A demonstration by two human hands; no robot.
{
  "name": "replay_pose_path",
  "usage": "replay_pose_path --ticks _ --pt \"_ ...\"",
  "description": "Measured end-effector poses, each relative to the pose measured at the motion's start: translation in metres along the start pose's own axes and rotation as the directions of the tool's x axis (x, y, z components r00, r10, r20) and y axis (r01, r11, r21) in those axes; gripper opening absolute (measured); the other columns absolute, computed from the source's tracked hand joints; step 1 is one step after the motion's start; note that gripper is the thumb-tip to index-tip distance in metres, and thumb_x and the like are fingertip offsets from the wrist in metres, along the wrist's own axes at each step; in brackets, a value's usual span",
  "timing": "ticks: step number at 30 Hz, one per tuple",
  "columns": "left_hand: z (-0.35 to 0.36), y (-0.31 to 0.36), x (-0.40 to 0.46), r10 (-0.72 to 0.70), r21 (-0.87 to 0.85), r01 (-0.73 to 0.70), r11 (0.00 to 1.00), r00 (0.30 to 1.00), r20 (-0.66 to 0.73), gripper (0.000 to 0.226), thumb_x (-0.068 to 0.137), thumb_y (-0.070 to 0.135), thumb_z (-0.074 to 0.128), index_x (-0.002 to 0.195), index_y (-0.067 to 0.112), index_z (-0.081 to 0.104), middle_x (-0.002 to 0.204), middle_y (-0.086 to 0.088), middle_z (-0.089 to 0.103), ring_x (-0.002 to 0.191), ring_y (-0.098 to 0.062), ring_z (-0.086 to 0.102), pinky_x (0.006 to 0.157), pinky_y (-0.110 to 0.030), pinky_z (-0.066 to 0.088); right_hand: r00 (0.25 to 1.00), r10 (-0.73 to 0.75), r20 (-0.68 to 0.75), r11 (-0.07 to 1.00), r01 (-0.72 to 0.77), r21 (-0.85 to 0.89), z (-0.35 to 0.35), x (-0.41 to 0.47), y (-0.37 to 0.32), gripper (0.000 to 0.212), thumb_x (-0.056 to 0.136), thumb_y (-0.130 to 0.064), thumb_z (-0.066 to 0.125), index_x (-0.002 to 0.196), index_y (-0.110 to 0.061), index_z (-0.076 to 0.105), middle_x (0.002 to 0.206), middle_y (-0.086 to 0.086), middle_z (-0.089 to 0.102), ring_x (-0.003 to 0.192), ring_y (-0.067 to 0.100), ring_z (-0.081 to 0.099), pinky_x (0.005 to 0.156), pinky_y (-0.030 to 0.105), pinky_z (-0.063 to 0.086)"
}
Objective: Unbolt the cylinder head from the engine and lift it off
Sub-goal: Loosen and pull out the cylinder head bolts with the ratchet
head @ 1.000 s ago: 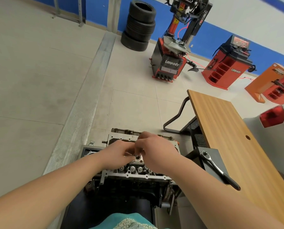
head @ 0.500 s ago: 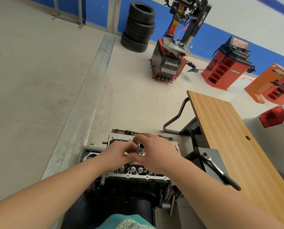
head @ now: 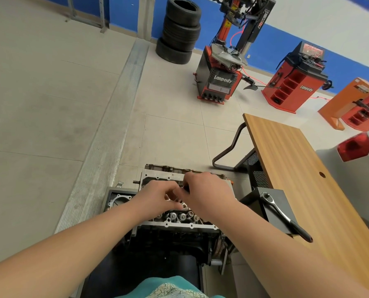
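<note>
Ratchet wrench point(head: 283, 215) on black box point(head: 275, 203).

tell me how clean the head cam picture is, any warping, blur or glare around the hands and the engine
Head view: wide-angle warping bows the wooden table edge and tilts the far wall; lighting is even and soft, shadows faint; the left hand and right hand are slightly soft at the fingers, hiding what they work on atop the cylinder head; a small bright glint sits on the ratchet.

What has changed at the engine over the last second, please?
Little: both hands stay together over the cylinder head. The small metal piece seen between their fingers half a second ago is now hidden by the right hand and left hand. The ratchet has not moved.
</note>
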State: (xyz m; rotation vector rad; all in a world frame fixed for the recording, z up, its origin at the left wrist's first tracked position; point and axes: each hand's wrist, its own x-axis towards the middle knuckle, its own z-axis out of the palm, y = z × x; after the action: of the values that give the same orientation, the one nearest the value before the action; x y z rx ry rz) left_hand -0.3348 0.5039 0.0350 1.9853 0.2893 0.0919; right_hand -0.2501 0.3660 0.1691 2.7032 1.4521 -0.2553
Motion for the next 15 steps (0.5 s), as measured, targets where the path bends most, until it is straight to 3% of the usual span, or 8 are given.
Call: replay_pose_path --ticks 3,5,8,10,13,15 --pt "0.002 -0.001 -0.002 0.017 -0.001 -0.017 1.0 1.0 -0.001 0.019 0.086 0.039 0.081 0.097 0.046 0.069 0.101 0.021 0.073 0.099 -0.002 0.068 0.092 -0.034 0.058 0.993 -0.115 0.041 0.993 0.114 0.023 -0.002 -0.003 0.001 0.006 0.099 -0.026 0.057 0.104 -0.028 0.061 0.099 -0.005 0.061 0.085 0.023 0.059 0.056 0.03 0.032" --pt "0.001 0.0 -0.004 0.019 0.011 -0.02 1.0 0.998 0.061 0.019 0.095 0.034 0.069 0.103 0.051 0.067 0.108 0.027 0.072 0.105 0.006 0.067 0.09 -0.023 0.055 0.98 -0.188 0.062 0.982 0.187 0.02 -0.002 -0.004 0.004 0.019 0.094 -0.016 0.061 0.095 -0.034 0.062 0.108 -0.01 0.057 0.092 0.021 0.058 0.055 0.027 0.029" --pt "-0.002 0.003 -0.008 0.01 -0.023 -0.008 1.0 0.997 0.076 0.013 0.095 0.043 0.065 0.102 0.053 0.069 0.104 0.032 0.072 0.093 0.012 0.069 0.076 -0.01 0.052 0.987 -0.159 0.03 0.978 0.153 0.142 -0.003 -0.004 0.006 0.014 0.093 -0.044 0.062 0.106 -0.043 0.065 0.11 -0.016 0.057 0.093 0.013 0.061 0.06 0.027 0.039" --pt "-0.003 0.003 -0.006 0.017 -0.021 -0.017 1.0 0.999 0.04 0.012 0.089 0.042 0.074 0.098 0.049 0.072 0.097 0.027 0.073 0.087 0.008 0.069 0.076 -0.01 0.052 0.996 -0.092 0.01 0.987 0.089 0.131 -0.001 -0.003 0.008 0.034 0.092 -0.064 0.053 0.113 -0.041 0.064 0.101 -0.014 0.063 0.085 0.011 0.062 0.06 0.028 0.041" --pt "-0.004 -0.002 0.0 0.019 -0.029 -0.018 0.999 1.0 0.017 0.018 0.084 0.033 0.087 0.096 0.039 0.075 0.097 0.019 0.074 0.096 0.0 0.07 0.09 -0.024 0.059 1.0 -0.026 -0.015 0.998 0.027 0.055 -0.002 0.0 0.01 0.032 0.098 -0.061 0.049 0.095 -0.031 0.06 0.073 -0.01 0.061 0.066 0.012 0.059 0.05 0.027 0.033" --pt "-0.005 -0.005 0.0 0.02 -0.044 -0.017 0.999 0.998 0.058 0.017 0.089 0.032 0.083 0.102 0.039 0.074 0.103 0.02 0.074 0.103 0.001 0.069 0.094 -0.023 0.057 0.995 -0.093 0.02 0.992 0.091 0.086 -0.002 0.001 0.012 0.016 0.102 -0.046 0.054 0.1 -0.033 0.063 0.082 -0.013 0.06 0.074 0.014 0.059 0.051 0.026 0.031"
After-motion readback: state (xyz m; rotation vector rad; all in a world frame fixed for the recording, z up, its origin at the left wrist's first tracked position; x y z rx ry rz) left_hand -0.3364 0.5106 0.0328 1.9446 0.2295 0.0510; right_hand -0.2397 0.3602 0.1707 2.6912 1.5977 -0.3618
